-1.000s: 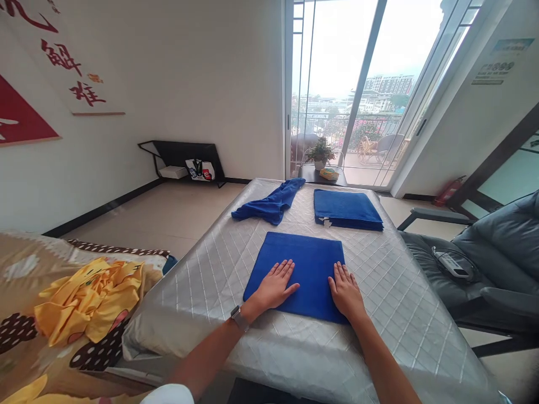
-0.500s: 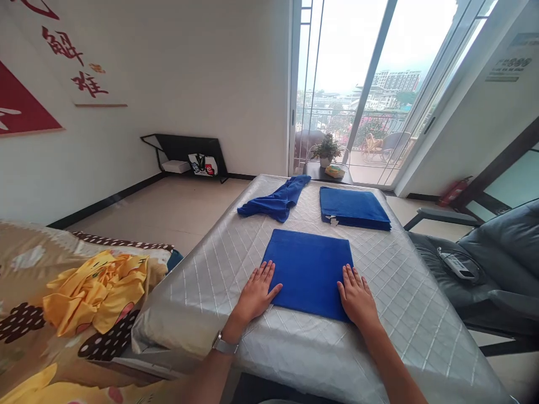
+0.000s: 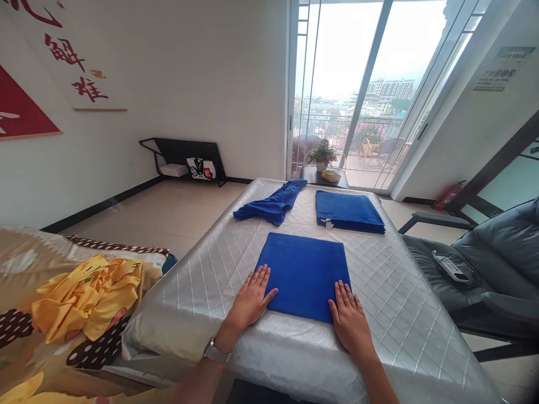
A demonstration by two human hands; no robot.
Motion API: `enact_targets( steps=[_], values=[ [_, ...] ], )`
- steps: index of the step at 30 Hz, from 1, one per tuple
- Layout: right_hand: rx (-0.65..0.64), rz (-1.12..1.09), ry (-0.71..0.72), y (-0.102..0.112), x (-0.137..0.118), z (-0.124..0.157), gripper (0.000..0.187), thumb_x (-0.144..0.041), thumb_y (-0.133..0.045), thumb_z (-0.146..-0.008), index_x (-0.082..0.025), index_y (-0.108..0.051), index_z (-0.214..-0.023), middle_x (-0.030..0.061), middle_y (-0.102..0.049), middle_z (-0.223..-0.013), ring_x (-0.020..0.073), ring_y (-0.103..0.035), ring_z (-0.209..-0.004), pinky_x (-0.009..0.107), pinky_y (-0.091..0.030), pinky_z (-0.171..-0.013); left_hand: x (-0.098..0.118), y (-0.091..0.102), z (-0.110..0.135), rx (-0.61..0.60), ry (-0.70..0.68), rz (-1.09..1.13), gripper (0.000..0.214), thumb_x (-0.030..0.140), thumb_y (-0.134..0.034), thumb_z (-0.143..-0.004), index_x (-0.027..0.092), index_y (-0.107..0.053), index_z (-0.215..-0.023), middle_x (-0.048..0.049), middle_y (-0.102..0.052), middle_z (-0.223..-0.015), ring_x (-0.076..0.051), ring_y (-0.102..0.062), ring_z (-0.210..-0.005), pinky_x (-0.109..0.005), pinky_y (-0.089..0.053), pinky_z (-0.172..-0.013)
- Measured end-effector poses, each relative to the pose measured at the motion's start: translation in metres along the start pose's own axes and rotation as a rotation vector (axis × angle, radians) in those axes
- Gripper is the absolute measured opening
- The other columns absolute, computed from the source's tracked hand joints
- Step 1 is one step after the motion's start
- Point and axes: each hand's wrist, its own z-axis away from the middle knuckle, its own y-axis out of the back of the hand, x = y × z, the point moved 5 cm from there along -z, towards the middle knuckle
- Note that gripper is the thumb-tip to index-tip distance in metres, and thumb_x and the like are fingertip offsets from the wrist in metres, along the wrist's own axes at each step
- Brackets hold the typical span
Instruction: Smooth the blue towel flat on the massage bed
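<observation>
Crumpled cloth [image 3: 272, 205] and folded stack [image 3: 348, 211], centre; yellow garment [image 3: 84, 294], lower left; grey chair [image 3: 499, 252] with remote [image 3: 450, 268], right edge.

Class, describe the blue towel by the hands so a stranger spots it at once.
Find the silver quilted table. On its near half a folded blue towel lies flat, left hand and right hand at its near corners. Unlike the crumpled cloth and folded stack behind, hands touch it.

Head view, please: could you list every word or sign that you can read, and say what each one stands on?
"解", then perhaps "难": red characters on the banner.
Notice: too small to read.
Bag: print too blurred to read.
</observation>
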Motion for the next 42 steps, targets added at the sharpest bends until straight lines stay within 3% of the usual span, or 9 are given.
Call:
enact_targets(
  steps=[3,9,12,15,18,24,27,31,42],
  values=[
    [0.001,0.002,-0.005,0.000,-0.001,0.000,0.064,-0.044,-0.016,-0.102,-0.013,-0.023,-0.158,0.0031,-0.017,-0.164,0.0195,-0.013,-0.152,0.041,-0.013,-0.124,0.033,0.003,-0.008,0.020,-0.096,0.019,0.073,0.061,-0.021,-0.102,0.015,-0.022,-0.158,-0.0109,-0.025,-0.162,-0.024,-0.023,-0.150,-0.044,-0.023,-0.122],
    [0.018,-0.001,0.015,0.001,-0.001,0.001,0.062,-0.041,-0.020,-0.102,-0.012,-0.026,-0.157,0.0050,-0.019,-0.164,0.0206,-0.013,-0.152,0.042,-0.013,-0.123,0.136,0.003,-0.024,0.023,-0.489,0.107,0.072,0.060,-0.022,-0.103,0.014,-0.022,-0.157,-0.0091,-0.024,-0.162,-0.019,-0.018,-0.151,-0.039,-0.017,-0.124],
    [0.005,0.002,0.022,0.000,-0.002,0.001,0.061,-0.040,-0.023,-0.102,-0.012,-0.029,-0.156,0.0061,-0.019,-0.163,0.0216,-0.015,-0.152,0.043,-0.014,-0.123,0.156,-0.005,-0.029,-0.036,-0.534,0.151,0.072,0.061,-0.020,-0.103,0.014,-0.024,-0.157,-0.0087,-0.024,-0.162,-0.019,-0.017,-0.151,-0.038,-0.014,-0.124],
    [0.005,-0.004,0.018,0.000,-0.002,0.001,0.061,-0.041,-0.023,-0.102,-0.012,-0.028,-0.156,0.0053,-0.019,-0.163,0.0214,-0.015,-0.152,0.043,-0.014,-0.123,0.148,-0.012,-0.030,-0.071,-0.536,0.164,0.072,0.062,-0.020,-0.102,0.016,-0.020,-0.158,-0.0067,-0.021,-0.163,-0.019,-0.014,-0.152,-0.038,-0.014,-0.124],
    [0.015,-0.023,0.002,0.001,-0.002,0.002,0.061,-0.041,-0.021,-0.102,-0.013,-0.026,-0.157,0.0037,-0.019,-0.164,0.0203,-0.014,-0.152,0.043,-0.013,-0.123,0.121,-0.014,-0.024,-0.047,-0.488,0.134,0.070,0.060,-0.022,-0.103,0.020,-0.014,-0.159,-0.0043,-0.019,-0.164,-0.020,-0.013,-0.152,-0.039,-0.016,-0.123],
    [-0.003,-0.014,-0.021,0.002,-0.003,0.003,0.061,-0.042,-0.018,-0.103,-0.015,-0.023,-0.157,0.0013,-0.014,-0.164,0.0181,-0.011,-0.152,0.042,-0.011,-0.124,0.047,-0.020,-0.003,0.016,-0.213,0.011,0.070,0.061,-0.024,-0.102,0.023,-0.009,-0.159,-0.0038,-0.022,-0.164,-0.024,-0.020,-0.151,-0.046,-0.022,-0.121],
    [0.002,-0.024,-0.016,0.002,-0.002,0.003,0.062,-0.043,-0.018,-0.103,-0.014,-0.023,-0.157,0.0014,-0.014,-0.164,0.0180,-0.010,-0.152,0.042,-0.010,-0.124,0.023,-0.024,0.007,0.052,-0.082,-0.029,0.071,0.062,-0.024,-0.102,0.023,-0.009,-0.159,-0.0033,-0.021,-0.164,-0.025,-0.020,-0.151,-0.046,-0.021,-0.122],
    [-0.001,-0.015,-0.014,0.000,-0.001,0.002,0.063,-0.044,-0.017,-0.102,-0.014,-0.023,-0.157,0.0011,-0.014,-0.164,0.0178,-0.010,-0.152,0.042,-0.010,-0.125,0.018,-0.025,0.013,0.058,-0.016,-0.041,0.072,0.064,-0.024,-0.101,0.023,-0.012,-0.159,-0.0030,-0.020,-0.164,-0.025,-0.019,-0.151,-0.047,-0.020,-0.122],
    [-0.045,-0.018,-0.028,0.001,0.002,0.000,0.064,-0.045,-0.017,-0.102,-0.014,-0.022,-0.158,0.0025,-0.018,-0.164,0.0185,-0.012,-0.152,0.042,-0.013,-0.124,0.022,-0.023,0.014,0.092,-0.017,-0.010,0.080,0.069,-0.030,-0.098,0.023,-0.006,-0.159,-0.0046,-0.021,-0.164,-0.027,-0.021,-0.151,-0.050,-0.022,-0.121]
  ],
)
